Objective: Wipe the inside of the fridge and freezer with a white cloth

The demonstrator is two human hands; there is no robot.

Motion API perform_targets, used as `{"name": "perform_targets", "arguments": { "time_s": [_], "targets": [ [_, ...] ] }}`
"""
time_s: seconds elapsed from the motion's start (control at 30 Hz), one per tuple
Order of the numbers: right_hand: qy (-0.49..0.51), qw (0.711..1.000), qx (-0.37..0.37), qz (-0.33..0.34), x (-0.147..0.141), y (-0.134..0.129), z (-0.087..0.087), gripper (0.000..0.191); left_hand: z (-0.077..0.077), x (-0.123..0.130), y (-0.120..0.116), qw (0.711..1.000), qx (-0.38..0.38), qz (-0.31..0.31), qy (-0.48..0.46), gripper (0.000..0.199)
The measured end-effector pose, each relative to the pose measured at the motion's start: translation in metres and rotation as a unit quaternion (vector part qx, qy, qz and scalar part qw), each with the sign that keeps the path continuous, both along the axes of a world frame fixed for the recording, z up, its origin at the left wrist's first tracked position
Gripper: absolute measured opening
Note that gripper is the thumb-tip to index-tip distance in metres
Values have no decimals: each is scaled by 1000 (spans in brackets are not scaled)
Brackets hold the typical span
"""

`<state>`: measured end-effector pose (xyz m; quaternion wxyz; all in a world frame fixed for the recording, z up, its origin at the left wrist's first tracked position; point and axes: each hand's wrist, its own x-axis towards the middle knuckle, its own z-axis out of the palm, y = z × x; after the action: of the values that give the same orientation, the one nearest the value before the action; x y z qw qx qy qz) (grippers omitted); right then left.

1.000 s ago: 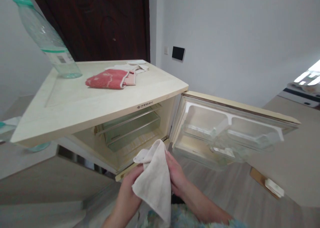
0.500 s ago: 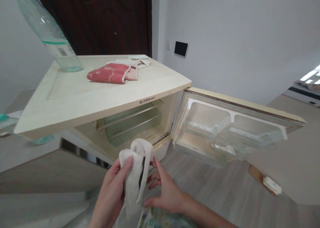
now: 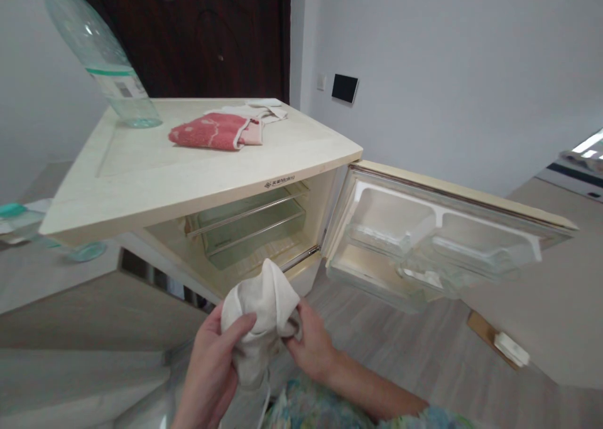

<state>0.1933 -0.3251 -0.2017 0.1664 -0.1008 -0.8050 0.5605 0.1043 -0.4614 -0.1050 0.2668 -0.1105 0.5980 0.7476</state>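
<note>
Both hands hold a white cloth (image 3: 259, 309) low in front of the open fridge (image 3: 264, 228). On its left edge my left hand (image 3: 214, 360) is closed, thumb lying on top. My right hand (image 3: 313, 341) pinches the cloth's right side, its fingers partly hidden behind the fabric. A folded red cloth (image 3: 210, 132) and a whitish cloth (image 3: 271, 112) lie on the fridge top (image 3: 164, 178). A clear green-tinted bottle (image 3: 108, 71) with some liquid stands at the top's back left.
The fridge door (image 3: 396, 209) stands wide open to the right, with clear shelves inside it. A dark door (image 3: 198, 39) is behind. At the left, another green-capped bottle (image 3: 21, 218) lies on a low surface. A white box (image 3: 512, 348) is at the lower right.
My right hand has closed on the cloth's right side, having been open beside it. The cloth is spread wider and bunched between both hands.
</note>
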Motion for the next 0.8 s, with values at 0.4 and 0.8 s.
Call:
{"name": "perform_targets", "arguments": {
  "time_s": [0.4,0.8],
  "targets": [
    [-140,916,-375,-19,19,88,58,29,-47,-23,-76,962,-216,-88,140,73],
    [-113,924,-362,-41,38,81,32,133,-48,-5,-59,985,-146,-77,49,74]
  ]
}}
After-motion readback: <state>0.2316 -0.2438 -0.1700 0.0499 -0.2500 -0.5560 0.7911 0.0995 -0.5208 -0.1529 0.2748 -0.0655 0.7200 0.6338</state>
